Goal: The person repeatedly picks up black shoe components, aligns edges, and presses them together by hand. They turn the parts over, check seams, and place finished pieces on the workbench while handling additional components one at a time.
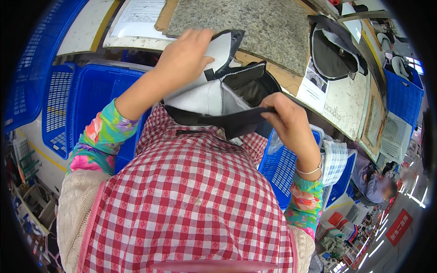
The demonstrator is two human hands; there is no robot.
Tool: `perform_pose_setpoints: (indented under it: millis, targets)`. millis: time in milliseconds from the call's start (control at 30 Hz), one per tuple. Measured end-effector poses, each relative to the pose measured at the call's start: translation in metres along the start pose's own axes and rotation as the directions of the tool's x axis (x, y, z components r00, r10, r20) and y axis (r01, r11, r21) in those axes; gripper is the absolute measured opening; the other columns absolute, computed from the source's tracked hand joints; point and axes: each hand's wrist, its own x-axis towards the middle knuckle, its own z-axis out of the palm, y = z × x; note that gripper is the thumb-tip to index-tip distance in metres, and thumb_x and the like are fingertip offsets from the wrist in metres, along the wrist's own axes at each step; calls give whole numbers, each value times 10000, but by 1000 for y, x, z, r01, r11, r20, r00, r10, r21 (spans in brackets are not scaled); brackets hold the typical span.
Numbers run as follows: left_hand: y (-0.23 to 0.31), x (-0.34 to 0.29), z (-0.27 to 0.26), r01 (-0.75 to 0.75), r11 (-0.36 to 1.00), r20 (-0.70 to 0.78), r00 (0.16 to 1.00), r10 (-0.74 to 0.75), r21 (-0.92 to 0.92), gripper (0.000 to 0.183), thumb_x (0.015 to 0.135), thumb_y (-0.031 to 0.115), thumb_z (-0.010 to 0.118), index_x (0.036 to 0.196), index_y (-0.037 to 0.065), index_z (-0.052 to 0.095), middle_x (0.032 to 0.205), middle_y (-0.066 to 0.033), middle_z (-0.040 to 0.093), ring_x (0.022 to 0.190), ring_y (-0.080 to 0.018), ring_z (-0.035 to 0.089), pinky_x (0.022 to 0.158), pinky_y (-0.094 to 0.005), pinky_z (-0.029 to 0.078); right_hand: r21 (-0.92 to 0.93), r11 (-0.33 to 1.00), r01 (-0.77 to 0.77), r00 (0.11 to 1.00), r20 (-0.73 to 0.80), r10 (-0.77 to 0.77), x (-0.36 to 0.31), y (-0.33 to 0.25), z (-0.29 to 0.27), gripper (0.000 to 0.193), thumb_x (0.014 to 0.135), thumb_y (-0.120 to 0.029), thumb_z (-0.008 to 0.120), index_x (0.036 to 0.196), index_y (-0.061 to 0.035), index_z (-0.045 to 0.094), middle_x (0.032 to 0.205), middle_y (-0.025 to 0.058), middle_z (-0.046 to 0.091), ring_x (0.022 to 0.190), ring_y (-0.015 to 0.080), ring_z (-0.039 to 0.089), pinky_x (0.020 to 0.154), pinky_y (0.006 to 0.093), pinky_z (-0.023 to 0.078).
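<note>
A black shoe upper with a white backing (195, 98) is held spread between my hands, just above my lap at the bench edge. My left hand (184, 57) is closed on its upper left flap, white inside with a dark edge. Lower down, my right hand (287, 117) pinches the black edge at the right between thumb and fingers. Dark lining shows inside the opening between them. A similar black upper (334, 52) lies on the bench to the right, and neither hand touches it.
A speckled stone slab (268, 27) covers the middle of the worn bench (348, 104). Printed sheets (136, 18) lie at its left. Blue crates (102, 86) stand left of me, and another blue crate (275, 170) is at my right. A person (375, 186) sits farther right.
</note>
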Motion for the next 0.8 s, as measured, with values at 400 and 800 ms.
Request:
perform_pose_setpoints:
  millis: [400,800]
  targets:
    - [35,-11,9,-483,866,104,862,496,-130,267,717,213,797,932,136,657,842,26,608,944,-215,567,832,-372,417,-155,985,-71,994,-99,56,-16,-11,8,420,666,15,834,990,-34,572,925,142,572,933,382,609,744,397,517]
    - [33,-55,-47,-651,741,-392,646,655,164,176,682,197,772,845,136,749,911,65,701,909,-128,625,802,-298,397,-419,906,62,794,-529,-299,-48,-58,42,373,623,-119,753,995,-93,754,867,36,621,901,238,632,760,339,528]
